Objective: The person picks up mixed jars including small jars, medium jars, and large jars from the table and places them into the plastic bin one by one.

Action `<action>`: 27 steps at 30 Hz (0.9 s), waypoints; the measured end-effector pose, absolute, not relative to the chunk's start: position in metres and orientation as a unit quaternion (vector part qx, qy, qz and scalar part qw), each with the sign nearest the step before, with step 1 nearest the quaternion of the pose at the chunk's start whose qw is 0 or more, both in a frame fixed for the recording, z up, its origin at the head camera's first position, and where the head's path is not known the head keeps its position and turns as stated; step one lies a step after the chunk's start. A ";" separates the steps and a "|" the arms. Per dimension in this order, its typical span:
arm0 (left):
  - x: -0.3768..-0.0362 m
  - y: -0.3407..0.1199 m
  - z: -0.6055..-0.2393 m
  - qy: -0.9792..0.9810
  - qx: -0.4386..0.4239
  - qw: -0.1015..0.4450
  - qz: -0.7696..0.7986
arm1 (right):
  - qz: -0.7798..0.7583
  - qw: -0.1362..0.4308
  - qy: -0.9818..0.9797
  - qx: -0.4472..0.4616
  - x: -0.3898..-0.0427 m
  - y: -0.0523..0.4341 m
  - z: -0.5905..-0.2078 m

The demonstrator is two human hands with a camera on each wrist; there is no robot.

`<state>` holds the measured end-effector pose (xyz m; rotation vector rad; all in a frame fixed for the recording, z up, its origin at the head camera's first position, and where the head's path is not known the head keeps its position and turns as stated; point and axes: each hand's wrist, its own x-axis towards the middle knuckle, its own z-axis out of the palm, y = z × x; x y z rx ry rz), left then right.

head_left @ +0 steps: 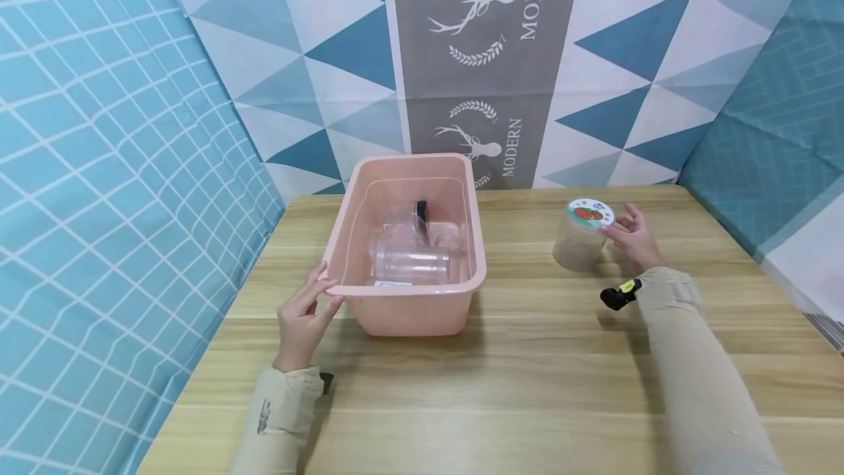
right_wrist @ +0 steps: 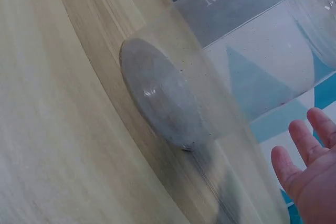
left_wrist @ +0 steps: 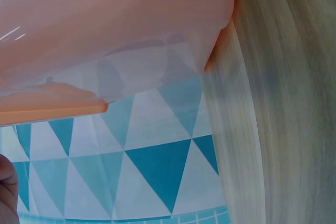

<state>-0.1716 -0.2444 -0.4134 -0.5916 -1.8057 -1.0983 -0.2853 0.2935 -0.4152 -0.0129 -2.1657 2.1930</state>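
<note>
A pink plastic basin (head_left: 409,310) stands on the wooden table with several clear plastic jars (head_left: 415,264) lying inside it. My left hand (head_left: 305,325) holds the basin's near left corner, fingers over the rim and thumb at the front. To the right, a clear jar (head_left: 576,244) stands upright, its round lid (head_left: 591,212) printed with a red picture. My right hand (head_left: 636,240) reaches the lid's right edge, its foremost digit touching there. In the right wrist view, the extended fingers (right_wrist: 302,145) lie beside the jar's transparent wall (right_wrist: 210,72); its lid is out of frame.
The wooden table (head_left: 514,387) runs up to a patterned backdrop (head_left: 488,79) behind the basin and jar. A blue checked cloth (head_left: 119,189) hangs along the left side. A black strap piece (head_left: 620,295) sticks out from the right wrist.
</note>
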 end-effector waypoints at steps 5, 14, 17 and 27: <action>-0.171 -0.245 -0.413 -0.732 -0.244 0.457 -0.442 | 0.695 0.018 -0.718 0.041 -0.288 0.286 -0.414; -0.170 -0.245 -0.412 -0.735 -0.241 0.459 -0.437 | 0.685 0.022 -0.727 0.037 -0.297 0.274 -0.414; -0.170 -0.244 -0.413 -0.733 -0.242 0.462 -0.436 | 0.677 0.024 -0.735 0.028 -0.299 0.273 -0.415; -0.169 -0.242 -0.411 -0.734 -0.236 0.454 -0.446 | 0.654 0.034 -0.756 0.014 -0.297 0.269 -0.414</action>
